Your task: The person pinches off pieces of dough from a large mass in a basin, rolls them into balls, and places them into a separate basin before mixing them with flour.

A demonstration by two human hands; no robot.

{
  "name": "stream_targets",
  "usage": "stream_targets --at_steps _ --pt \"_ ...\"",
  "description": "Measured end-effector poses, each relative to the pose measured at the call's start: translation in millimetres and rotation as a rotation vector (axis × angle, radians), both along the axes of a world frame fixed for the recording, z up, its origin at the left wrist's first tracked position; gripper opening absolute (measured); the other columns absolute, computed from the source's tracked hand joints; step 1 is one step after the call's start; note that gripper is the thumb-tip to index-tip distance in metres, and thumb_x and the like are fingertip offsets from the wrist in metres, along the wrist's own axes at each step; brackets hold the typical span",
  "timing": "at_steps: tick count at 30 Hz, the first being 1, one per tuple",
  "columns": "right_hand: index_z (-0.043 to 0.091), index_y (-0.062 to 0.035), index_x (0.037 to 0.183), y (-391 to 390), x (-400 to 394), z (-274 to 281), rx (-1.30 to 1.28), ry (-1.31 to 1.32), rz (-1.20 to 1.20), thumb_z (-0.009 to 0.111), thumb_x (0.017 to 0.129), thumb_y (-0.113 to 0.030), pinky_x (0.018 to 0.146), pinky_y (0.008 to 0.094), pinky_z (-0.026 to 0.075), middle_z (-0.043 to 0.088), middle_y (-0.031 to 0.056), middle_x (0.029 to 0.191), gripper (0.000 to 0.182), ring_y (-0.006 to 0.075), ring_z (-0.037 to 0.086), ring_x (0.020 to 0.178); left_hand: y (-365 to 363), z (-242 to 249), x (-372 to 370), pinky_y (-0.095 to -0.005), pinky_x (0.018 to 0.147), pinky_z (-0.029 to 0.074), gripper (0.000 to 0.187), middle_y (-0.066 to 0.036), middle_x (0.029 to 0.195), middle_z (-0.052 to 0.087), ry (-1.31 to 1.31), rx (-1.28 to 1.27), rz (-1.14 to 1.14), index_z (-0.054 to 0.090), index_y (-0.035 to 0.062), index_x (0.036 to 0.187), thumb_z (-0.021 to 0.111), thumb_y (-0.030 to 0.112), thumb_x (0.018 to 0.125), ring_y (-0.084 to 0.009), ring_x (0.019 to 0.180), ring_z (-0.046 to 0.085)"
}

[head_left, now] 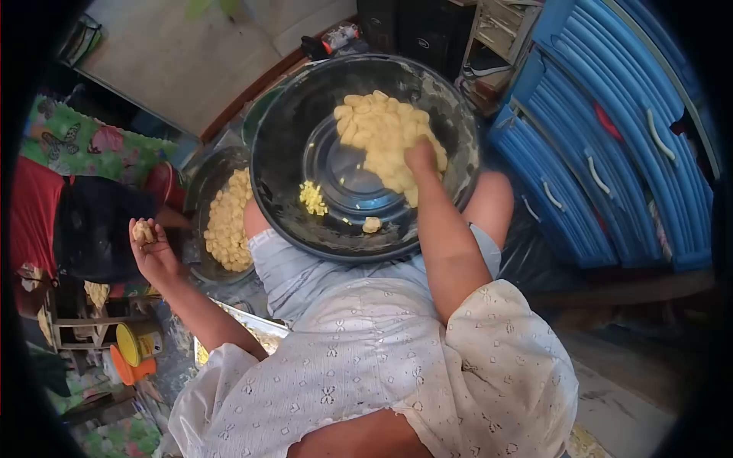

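Observation:
My left hand is held out to the left, its fingers curled around a small lump of dough. In the large black basin on my lap lies a heap of pale yellow dough pieces. My right hand reaches into the right side of this heap. Its fingers look drawn together against the pieces, and whatever they grip is hidden. A small pile of yellow cubes sits at the basin's lower left. Nearer to me in the basin is a single dough lump.
Left of my knee stands a second basin with many dough lumps. A tray lies beside my left hip. Another person in a red top is at the left. Yellow and orange containers are there too. Blue drawers stand right.

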State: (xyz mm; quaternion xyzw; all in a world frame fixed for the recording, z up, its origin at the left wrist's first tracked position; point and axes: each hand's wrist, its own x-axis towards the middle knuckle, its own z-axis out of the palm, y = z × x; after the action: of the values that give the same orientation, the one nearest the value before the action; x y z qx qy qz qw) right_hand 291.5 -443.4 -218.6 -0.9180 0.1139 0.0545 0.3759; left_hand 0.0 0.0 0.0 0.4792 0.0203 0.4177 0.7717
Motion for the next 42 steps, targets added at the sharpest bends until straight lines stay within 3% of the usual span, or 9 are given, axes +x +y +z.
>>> stream_targets --at_steps 9,24,33,38,42 --pt "0.050 -0.0053 0.109 -2 -3 1 0.031 0.043 0.037 0.055 0.073 -0.018 0.086 0.0401 0.043 0.053 0.0166 0.111 0.039 0.0324 0.051 0.103 -9 -31 10 -0.0324 0.078 0.048 0.038 -0.012 0.109 0.052 0.065 -0.076 -0.053 0.041 0.0004 0.122 0.045 0.009 0.086 -0.0227 0.095 0.054" --pt "0.051 -0.0074 0.109 1 -1 -3 0.078 0.048 0.033 0.055 0.072 -0.017 0.087 0.0396 0.042 0.053 0.0160 0.111 0.038 0.0317 0.051 0.104 -18 -28 20 -0.0306 0.076 0.048 0.038 -0.012 0.107 0.053 0.115 -0.086 -0.015 0.042 -0.0008 0.121 0.046 0.006 0.084 -0.0225 0.093 0.055" --pt "0.049 -0.0078 0.110 4 -6 7 -0.024 0.022 0.062 0.058 0.071 -0.014 0.087 0.0389 0.043 0.050 0.0154 0.112 0.040 0.0312 0.050 0.105 -16 -31 22 -0.0302 0.076 0.048 0.036 -0.013 0.107 0.053 0.095 -0.069 -0.009 0.043 -0.0012 0.120 0.046 0.007 0.085 -0.0224 0.092 0.055" --pt "0.045 -0.0066 0.113 7 -6 4 -0.133 0.031 0.031 0.061 0.072 -0.009 0.087 0.0389 0.044 0.043 0.0163 0.117 0.043 0.0328 0.047 0.107 -16 -33 21 -0.0301 0.076 0.049 0.035 -0.013 0.107 0.054 0.104 -0.083 0.005 0.044 -0.0010 0.119 0.047 0.008 0.085 -0.0220 0.091 0.055" --pt "0.048 -0.0065 0.106 8 -8 2 -0.099 -0.031 -0.024 0.056 0.069 -0.007 0.087 0.0391 0.041 0.047 0.0203 0.110 0.038 0.0369 0.048 0.104 -17 -35 21 -0.0303 0.075 0.049 0.035 -0.013 0.108 0.054 0.098 -0.093 0.002 0.044 -0.0010 0.119 0.047 0.008 0.085 -0.0219 0.090 0.055"
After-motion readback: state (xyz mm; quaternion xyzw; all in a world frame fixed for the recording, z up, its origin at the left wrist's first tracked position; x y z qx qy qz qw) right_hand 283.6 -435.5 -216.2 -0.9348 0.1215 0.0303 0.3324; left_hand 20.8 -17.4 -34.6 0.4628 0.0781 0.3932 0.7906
